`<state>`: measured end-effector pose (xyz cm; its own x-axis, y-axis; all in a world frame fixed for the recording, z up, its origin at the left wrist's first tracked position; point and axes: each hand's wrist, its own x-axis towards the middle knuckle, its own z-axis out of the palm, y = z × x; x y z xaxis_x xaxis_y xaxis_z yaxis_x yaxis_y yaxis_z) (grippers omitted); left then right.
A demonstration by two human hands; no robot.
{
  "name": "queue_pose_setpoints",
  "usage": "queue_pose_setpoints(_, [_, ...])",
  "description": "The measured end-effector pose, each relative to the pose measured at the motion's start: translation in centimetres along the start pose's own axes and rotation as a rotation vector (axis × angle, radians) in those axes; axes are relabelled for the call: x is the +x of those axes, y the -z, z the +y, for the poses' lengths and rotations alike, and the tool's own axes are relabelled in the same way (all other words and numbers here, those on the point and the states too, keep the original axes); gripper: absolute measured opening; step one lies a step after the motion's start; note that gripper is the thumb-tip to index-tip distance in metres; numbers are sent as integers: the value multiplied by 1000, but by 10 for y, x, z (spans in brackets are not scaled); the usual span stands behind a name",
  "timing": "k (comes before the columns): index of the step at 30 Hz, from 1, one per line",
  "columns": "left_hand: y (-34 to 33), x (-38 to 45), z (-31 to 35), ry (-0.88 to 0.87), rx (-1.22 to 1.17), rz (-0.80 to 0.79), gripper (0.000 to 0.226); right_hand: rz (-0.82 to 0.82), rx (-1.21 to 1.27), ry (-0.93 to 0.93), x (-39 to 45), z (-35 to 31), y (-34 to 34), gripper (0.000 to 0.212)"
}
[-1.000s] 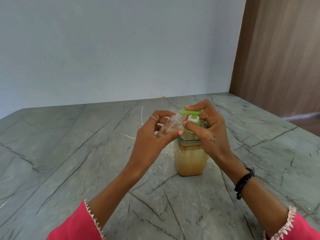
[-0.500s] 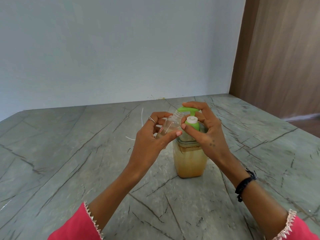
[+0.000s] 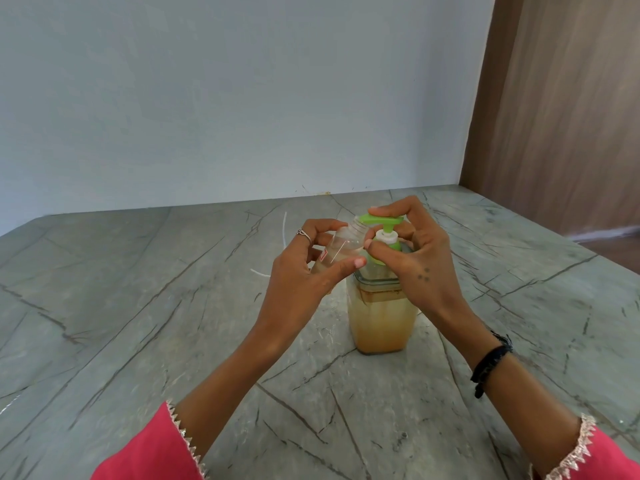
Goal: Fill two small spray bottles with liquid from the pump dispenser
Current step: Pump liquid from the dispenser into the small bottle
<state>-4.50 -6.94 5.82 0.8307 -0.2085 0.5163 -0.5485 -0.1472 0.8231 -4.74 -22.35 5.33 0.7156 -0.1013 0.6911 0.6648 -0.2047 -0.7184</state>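
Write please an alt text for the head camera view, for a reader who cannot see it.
A person's left hand holds a small clear bottle tilted, its open neck at the spout of a green pump, while the right hand rests fingers on the pump head. The dispenser, holding amber liquid, stands on a grey marble counter. Pink sleeves show below.

This looks like a home, most likely a kitchen or utility counter. A wide grey stone counter [image 3: 138,323] with dark veins runs back to a plain pale blue painted wall [image 3: 225,98], and a brown wood-grain panel [image 3: 561,116] like a cabinet side or door stands at the right. A household pump bottle [image 3: 381,317] of amber liquid stands on the counter.
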Motion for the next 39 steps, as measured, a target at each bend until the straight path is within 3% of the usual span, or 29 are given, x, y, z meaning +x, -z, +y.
queue_pose_setpoints(4, [-1,0,-1,4,11,-3,40,11,2,-19,1,-1,0,26])
queue_pose_setpoints(12, [0,1,0,3,9,4,35,-28,-2,32,-2,0,-1,30])
queue_pose_setpoints(21, [-1,0,2,-4,-30,3,35,-87,-32,50,-7,4,1,47])
queue_pose_setpoints(39, [0,0,-1,13,-10,-4,35,16,-35,-27,-3,0,-2,33])
